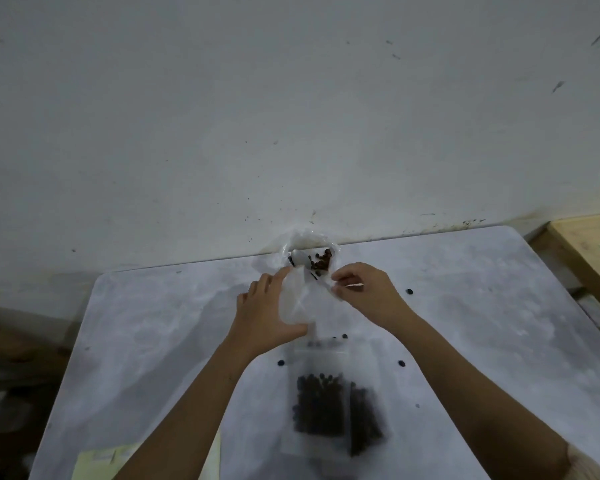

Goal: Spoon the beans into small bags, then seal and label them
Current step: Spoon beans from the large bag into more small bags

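An empty small clear bag (300, 299) is held up over the table's middle. My left hand (264, 313) grips its left side and my right hand (364, 292) pinches its top right edge. Just behind it stands a clear container (309, 251) with brown beans (321, 263) and a spoon handle inside, close to the wall. Nearer to me lie two filled bags of dark beans (336, 410), side by side. Loose beans (401, 363) are scattered on the table.
The white table (482, 323) butts against a pale wall. Yellowish label sheets (97, 459) lie at the front left edge. A wooden frame (582, 251) stands to the right of the table. Dark clutter sits on the floor at left.
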The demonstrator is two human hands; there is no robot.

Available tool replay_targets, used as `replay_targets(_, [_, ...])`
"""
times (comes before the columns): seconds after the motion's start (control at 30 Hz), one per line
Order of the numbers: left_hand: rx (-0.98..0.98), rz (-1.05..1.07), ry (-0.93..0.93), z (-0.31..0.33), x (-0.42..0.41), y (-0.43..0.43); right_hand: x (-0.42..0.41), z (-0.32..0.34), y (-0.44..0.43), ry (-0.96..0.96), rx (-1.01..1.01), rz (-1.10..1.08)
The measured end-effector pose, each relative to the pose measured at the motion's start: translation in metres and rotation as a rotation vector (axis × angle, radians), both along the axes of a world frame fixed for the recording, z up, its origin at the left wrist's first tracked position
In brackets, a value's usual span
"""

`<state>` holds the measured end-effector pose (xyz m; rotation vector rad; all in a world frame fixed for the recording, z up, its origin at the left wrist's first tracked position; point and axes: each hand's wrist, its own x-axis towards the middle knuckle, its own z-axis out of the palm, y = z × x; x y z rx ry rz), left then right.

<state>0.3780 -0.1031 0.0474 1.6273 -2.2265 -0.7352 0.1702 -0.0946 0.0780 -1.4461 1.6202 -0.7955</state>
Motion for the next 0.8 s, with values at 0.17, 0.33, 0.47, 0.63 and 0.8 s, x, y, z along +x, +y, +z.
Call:
replay_targets(0.17, [0.190, 0.097, 0.136, -0.014, -0.004, -0.020, -0.013, -0.033, -0.019, 0.264, 0.253, -0.020])
replay_targets(0.33, [0.335, 0.139, 0.376, -0.021, -0.009, -0.037, 0.003, -0.059, -0.039, 0.100, 0.416, 0.005])
replay_targets(0.47, [0.441, 0.115, 0.498, -0.018, -0.012, -0.053, -0.010, -0.059, -0.060, 0.133, 0.254, -0.105])
replay_targets(0.63, [0.438, 0.137, 0.578, -0.027, -0.019, -0.062, -0.021, -0.055, -0.072, -0.182, 0.010, -0.293])
replay_targets(0.8, [0.378, 0.155, 0.579, -0.034, -0.027, -0.056, -0.020, -0.059, -0.067, -0.422, -0.104, -0.352])
